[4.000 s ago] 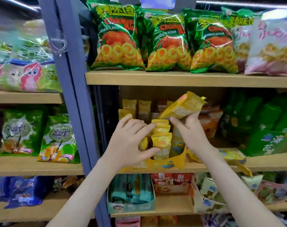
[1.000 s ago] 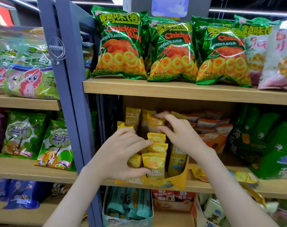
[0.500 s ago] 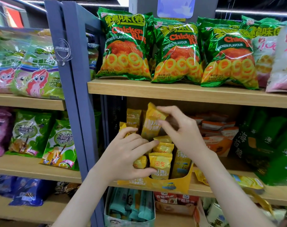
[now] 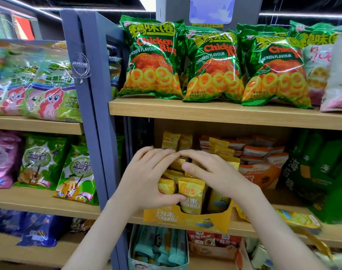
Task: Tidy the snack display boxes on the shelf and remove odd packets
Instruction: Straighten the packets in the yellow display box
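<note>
**Hands on the yellow snack box**

Hands meet over the yellow display box (image 4: 187, 219), which stands at the front edge of the middle shelf (image 4: 322, 233), just right of the blue-grey upright (image 4: 100, 106); the left hand (image 4: 146, 182) lies spread against the box's left side, fingers flat over the packets at the back and thumb pressed to the foot of the front yellow packet (image 4: 191, 193); the right hand (image 4: 215, 172) arches over the stack from the right, fingers loosely curved and fingertips touching those of the left — whether it grips a packet beneath the palm cannot be told.

Yellow packets stand upright in rows inside the box; beside it to the right sits an orange display box (image 4: 263, 176) of orange-and-white packets, with one yellow packet (image 4: 217, 144) poking up at its left edge; a loose yellow packet (image 4: 296, 219) lies flat on the shelf — right of the yellow box; green chicken ring bags (image 4: 152, 59) line the shelf above.
</note>
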A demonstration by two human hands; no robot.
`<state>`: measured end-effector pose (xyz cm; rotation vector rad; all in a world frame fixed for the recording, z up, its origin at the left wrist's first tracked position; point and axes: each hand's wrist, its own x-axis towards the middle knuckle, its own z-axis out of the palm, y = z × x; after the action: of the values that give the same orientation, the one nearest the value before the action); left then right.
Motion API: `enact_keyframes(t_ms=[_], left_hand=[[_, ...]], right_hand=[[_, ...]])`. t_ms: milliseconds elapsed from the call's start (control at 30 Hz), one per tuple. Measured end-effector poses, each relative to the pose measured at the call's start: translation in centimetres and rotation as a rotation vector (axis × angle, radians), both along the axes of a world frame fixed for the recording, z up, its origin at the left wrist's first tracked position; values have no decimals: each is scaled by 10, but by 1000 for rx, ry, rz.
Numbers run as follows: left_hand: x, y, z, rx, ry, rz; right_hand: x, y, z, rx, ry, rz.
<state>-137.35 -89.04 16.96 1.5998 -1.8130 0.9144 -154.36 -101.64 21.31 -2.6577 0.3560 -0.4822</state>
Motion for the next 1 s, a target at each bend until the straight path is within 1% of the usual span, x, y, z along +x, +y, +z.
enact_keyframes(t_ms=[67, 133, 200, 267, 333, 400, 467, 500, 533, 567, 633, 700, 733, 767, 800, 867, 900, 967, 1000], left_hand=[[9, -1, 5, 28, -36, 15], [18, -2, 9, 27, -54, 44], [25, -2, 9, -4, -49, 84], [25, -2, 4, -75, -10, 167], [15, 0, -7, -146, 117, 292], [-5, 6, -23, -176, 323, 378], [-29, 9, -39, -181, 558, 357], [-41, 9, -45, -181, 627, 318], [-51, 8, -51, -185, 635, 272], [-59, 6, -54, -190, 600, 225], [-66, 1, -56, -202, 517, 155], [-62, -2, -53, -233, 441, 121], [-57, -3, -52, -254, 398, 109], [-50, -5, -51, -267, 356, 89], [-42, -6, -48, -268, 314, 57], [-23, -11, -43, -225, 248, 0], [-11, -14, -41, -193, 229, -7], [9, -17, -36, -123, 225, 12], [16, -18, -33, -90, 226, 25]], right_hand=[[0, -2, 5, 49, -32, -35], [3, -9, 9, 64, -82, -153], [7, -18, 12, 0, -106, -261], [12, -24, 12, -49, -117, -293], [15, -23, 10, -45, -175, -303], [16, -19, 10, -2, -296, -343], [16, -16, 10, 28, -368, -342], [18, -13, 9, 23, -338, -310], [19, -11, 8, 4, -254, -262], [21, -8, 7, -1, -140, -199], [24, -1, 5, 69, 67, -106], [24, 1, 5, 139, 162, -118], [23, 1, 4, 96, 173, -124], [22, 1, 2, 32, 157, -118], [20, 2, 0, -19, 99, -107], [15, 1, -4, -61, -75, -118], [13, 0, -4, -118, -166, -141], [8, -6, -2, -363, -296, -215], [6, -12, -2, -491, -327, -255]])
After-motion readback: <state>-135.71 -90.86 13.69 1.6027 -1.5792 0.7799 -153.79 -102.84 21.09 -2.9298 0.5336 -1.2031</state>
